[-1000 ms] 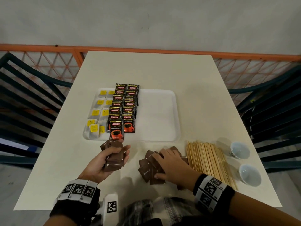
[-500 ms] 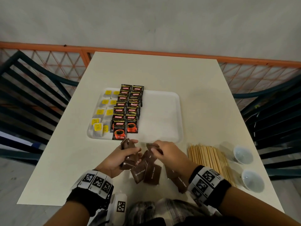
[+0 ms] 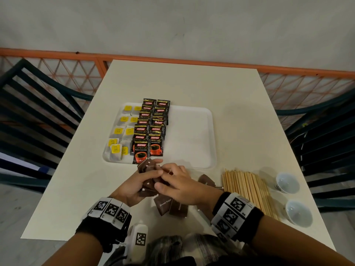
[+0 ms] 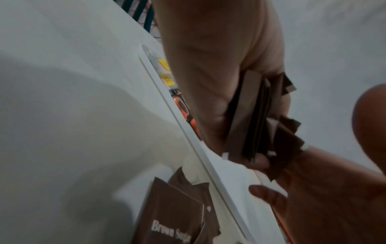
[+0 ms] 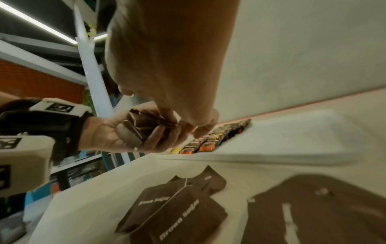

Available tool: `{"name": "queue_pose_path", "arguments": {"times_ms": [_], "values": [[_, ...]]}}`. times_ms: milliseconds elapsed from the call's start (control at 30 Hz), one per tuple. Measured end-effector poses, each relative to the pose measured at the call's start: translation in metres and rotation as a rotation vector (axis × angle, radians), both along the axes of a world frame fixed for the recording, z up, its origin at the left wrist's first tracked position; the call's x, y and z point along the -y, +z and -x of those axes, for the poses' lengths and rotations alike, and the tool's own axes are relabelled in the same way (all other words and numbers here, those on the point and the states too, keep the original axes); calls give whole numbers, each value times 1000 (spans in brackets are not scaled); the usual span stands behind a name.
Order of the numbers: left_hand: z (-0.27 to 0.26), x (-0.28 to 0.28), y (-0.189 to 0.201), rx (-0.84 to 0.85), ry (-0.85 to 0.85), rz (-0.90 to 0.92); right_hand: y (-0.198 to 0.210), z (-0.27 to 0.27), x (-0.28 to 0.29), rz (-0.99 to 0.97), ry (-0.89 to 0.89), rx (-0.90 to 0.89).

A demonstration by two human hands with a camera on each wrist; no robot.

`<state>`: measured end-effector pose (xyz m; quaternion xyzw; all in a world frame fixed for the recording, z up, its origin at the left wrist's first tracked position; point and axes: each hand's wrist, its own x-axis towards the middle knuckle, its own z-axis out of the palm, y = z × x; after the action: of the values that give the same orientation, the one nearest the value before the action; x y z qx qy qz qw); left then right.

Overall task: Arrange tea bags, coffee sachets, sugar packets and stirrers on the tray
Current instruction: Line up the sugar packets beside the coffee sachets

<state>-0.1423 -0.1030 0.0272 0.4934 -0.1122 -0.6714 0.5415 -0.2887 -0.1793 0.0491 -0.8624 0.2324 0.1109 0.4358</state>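
White tabletop (image 3: 240, 112) carries the tray (image 3: 192, 135), long side running left-right. Kopiko Supremo coffee sachets (image 3: 151, 129) sit in two columns running away from me, tea bags (image 3: 123, 131) left of them. Stirrers (image 3: 247, 189) point away, off-tray. Left hand (image 3: 134, 187) grips a stack of sugar packets (image 3: 148, 186); right hand (image 3: 178, 185) pinches it too. Loose "Brown Sugar" packets (image 3: 169, 206) lie below.

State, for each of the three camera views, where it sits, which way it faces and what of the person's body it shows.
Head: above, facing down at the tray; both forearms show.
Left wrist: low beside the left hand, facing its stack of sugar packets.
Right wrist: under the right hand, facing the left hand.
All three share the stack and loose packets on the table.
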Motion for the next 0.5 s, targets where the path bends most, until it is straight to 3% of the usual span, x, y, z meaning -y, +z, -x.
{"name": "queue_pose_path", "arguments": {"times_ms": [67, 133, 233, 333, 500], "values": [[-3, -3, -2, -10, 81, 13, -6, 3, 5, -103, -172, 81], [-8, -8, -5, -7, 154, 4, -17, 10, 10, -24, -259, 21], [-14, -16, -10, 24, 199, -27, -35, 23, 9, 201, -24, -151], [-16, -20, -13, 57, 203, -49, -47, 20, -2, 389, 190, -138], [-15, -23, -15, 59, 196, -40, -49, 9, -5, 379, 107, -137]]}}
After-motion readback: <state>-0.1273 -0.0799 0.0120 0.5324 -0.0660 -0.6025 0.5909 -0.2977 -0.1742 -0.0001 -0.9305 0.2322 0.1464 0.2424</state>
